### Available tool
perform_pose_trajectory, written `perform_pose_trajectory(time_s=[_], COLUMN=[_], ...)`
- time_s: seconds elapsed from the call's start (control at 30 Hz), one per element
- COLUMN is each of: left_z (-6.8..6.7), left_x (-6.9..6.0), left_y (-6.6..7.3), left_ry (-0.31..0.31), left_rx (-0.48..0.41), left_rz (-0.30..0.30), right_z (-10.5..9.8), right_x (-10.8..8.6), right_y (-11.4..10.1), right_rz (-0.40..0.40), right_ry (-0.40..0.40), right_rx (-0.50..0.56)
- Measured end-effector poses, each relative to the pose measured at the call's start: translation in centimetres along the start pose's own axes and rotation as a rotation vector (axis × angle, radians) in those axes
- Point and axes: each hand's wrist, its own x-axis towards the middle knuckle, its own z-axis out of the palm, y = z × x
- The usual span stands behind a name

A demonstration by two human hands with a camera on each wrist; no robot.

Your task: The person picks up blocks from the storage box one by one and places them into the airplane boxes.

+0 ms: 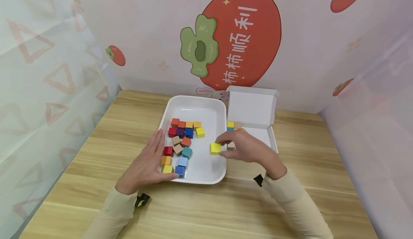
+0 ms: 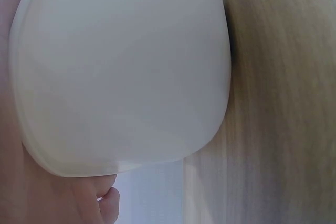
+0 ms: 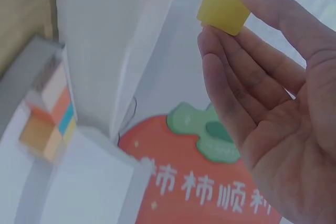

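Note:
The right hand (image 1: 246, 147) pinches a yellow cube (image 1: 215, 148) between thumb and fingertips, above the right side of a white tray (image 1: 206, 176). In the right wrist view the same yellow cube (image 3: 227, 3) is held at the fingertips of the right hand (image 3: 278, 103). The left hand (image 1: 146, 165) rests along the tray's left edge, fingers straight, thumb at the near-left corner. The left wrist view has the tray's outer wall (image 2: 121, 72) against the left hand (image 2: 47, 187). Several coloured and plain wooden cubes lie in the tray's left half, among them a teal cube (image 1: 186, 152).
An open white box (image 1: 251, 108) with its lid raised stands right of the tray. Several cubes, including a yellow one (image 1: 230, 124), sit in its left part, partly hidden by the right hand. A patterned cloth (image 1: 155, 34) hangs behind the wooden table (image 1: 206, 210).

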Motion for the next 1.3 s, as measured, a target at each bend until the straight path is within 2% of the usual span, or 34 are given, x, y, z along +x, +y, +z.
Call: perform_pose_trajectory(time_s=[0.27, 0.57, 0.73, 0.93, 1.17, 1.3], left_z=[0.0, 0.0, -0.1, -0.2, -0.1, -0.1], left_x=[0.0, 0.2, 0.1, 0.1, 0.0, 0.0], left_y=[-0.1, 0.0, 0.1, 0.1, 0.0, 0.0], left_ry=[-0.004, -0.023, -0.019, -0.019, -0.016, -0.021], left_rx=[-0.002, -0.011, -0.014, -0.015, -0.016, -0.018], left_rz=[0.003, -0.007, -0.009, -0.012, -0.016, -0.019], right_z=[-1.7, -2.1, -2.2, -1.4, 0.4, 1.2], right_x=[-1.7, -2.6, -2.8, -2.6, -2.0, -1.9], right_y=[2.4, 5.8, 7.4, 8.9, 10.9, 11.5], right_rz=[0.054, 0.149, 0.223, 0.263, 0.238, 0.254], right_ry=[0.097, 0.116, 0.091, 0.061, 0.069, 0.078], right_rx=[-0.009, -0.032, -0.024, 0.001, -0.024, -0.019])
